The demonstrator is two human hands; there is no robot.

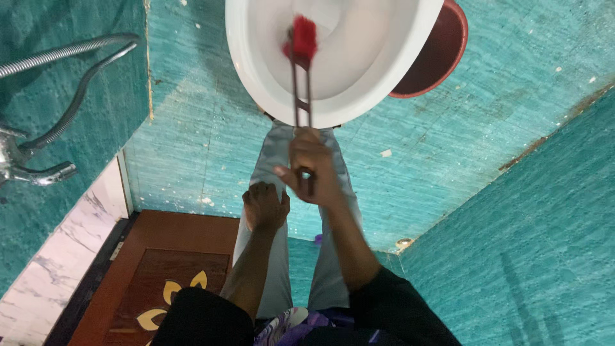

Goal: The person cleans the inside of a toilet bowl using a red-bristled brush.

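Note:
My right hand (pixel 312 168) grips the dark double-bar handle of a toilet brush (pixel 301 77). Its red bristle head (pixel 302 37) is blurred inside the white toilet bowl (pixel 391 70) at the top of the view. My left hand (pixel 265 206) rests with curled fingers on my grey trouser leg (pixel 272 154), just left of and below the right hand. It holds nothing that I can see. Both forearms come up from black sleeves at the bottom.
A dark red bucket (pixel 442 54) sits behind the bowl's right side. On the left teal wall are a metal hose (pixel 70 51) and a tap (pixel 38 174). A brown wooden door panel (pixel 160 269) with a yellow flower motif lies lower left, beside a white marble strip (pixel 57 263).

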